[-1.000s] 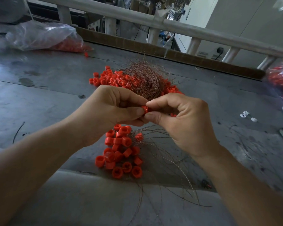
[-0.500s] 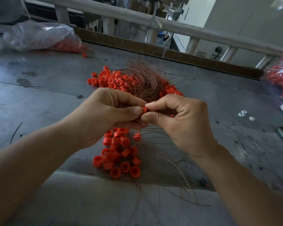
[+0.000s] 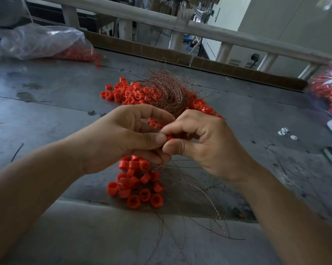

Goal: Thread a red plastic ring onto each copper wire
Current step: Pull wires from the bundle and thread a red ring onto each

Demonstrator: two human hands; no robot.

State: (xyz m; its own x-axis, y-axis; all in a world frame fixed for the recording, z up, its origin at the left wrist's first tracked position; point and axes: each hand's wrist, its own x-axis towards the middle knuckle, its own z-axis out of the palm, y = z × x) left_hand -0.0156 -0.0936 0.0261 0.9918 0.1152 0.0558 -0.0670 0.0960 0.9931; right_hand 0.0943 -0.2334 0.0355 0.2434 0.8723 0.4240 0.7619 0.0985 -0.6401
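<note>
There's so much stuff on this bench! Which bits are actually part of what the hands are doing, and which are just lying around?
In use: left hand and right hand pinching one red ring; copper wire bundle; loose rings beside it; nearer ring heap among wires.
Lying about: plastic bag far left; second bag at right edge; white bits.

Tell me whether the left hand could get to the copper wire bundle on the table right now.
Probably yes, though not freely: the left hand pinches a red ring together with the right hand, so it must let go first. The copper wire bundle lies just beyond both hands, uncovered.
</note>
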